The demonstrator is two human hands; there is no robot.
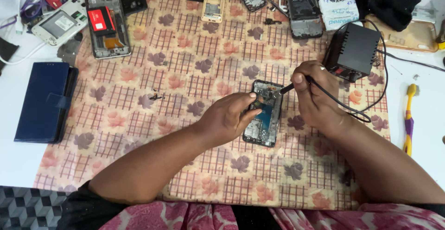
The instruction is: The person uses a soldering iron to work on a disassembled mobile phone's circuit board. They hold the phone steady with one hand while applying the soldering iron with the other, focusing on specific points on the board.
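Head view: two bare hands at an opened smartphone on a floral-checked tablecloth.

The opened smartphone [263, 116], back cover off and circuit board exposed, lies flat near the middle of the tablecloth [185, 72]. The left hand [228, 118] rests on the phone's left edge, fingers curled narrow, thumb and fingertips pinched over the upper board; whether they hold a small part cannot be told. The right hand [314, 95] is closed around a black soldering iron [286, 89], its tip touching the phone's upper right corner. The iron's cable [352, 111] loops back to a black power unit [353, 51] just beyond the right hand. Other dismantled phones [106, 26] lie along the far edge; a dark blue wallet case [44, 101] sits well apart at left, a yellow-purple toothbrush [409, 118] at right.
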